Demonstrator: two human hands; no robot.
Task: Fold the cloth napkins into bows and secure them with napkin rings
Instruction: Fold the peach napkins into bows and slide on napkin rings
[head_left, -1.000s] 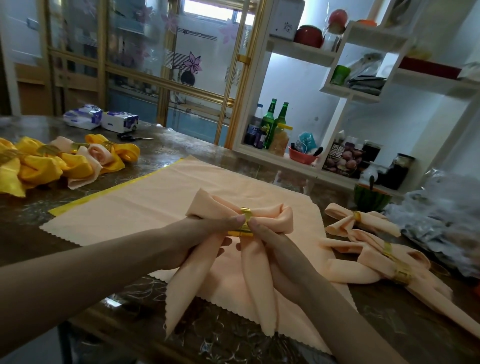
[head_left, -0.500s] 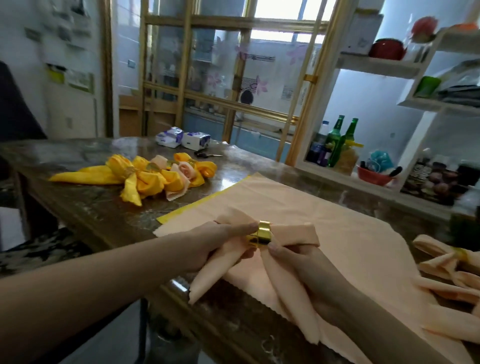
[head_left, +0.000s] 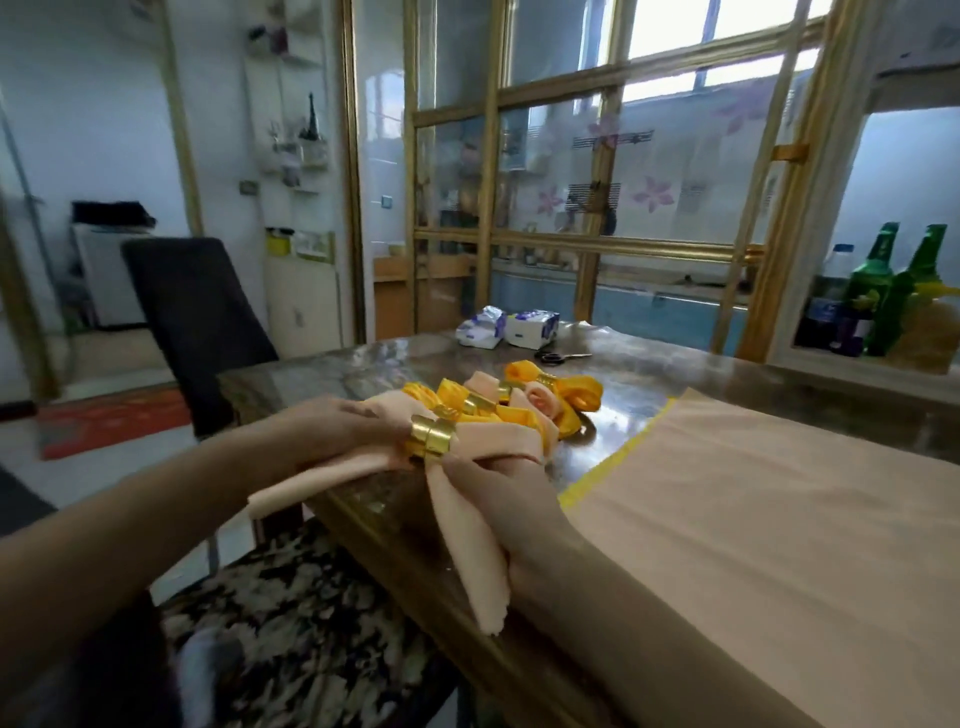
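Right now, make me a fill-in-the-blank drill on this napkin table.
1. The left hand and right hand grip one napkin, cinched by a ___ ring.
2. Behind it lies a pile of peach and ___ bows.
3. The two bottles on the right are ___.
4. Past the pile lie black-handled ___.
Missing: gold, yellow, green, scissors.

Home dining room — table (head_left: 363, 369), chair (head_left: 197, 322).

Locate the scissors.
In the head view, the scissors lie at the far side of the table, just right of the tissue packs and behind the finished bows.
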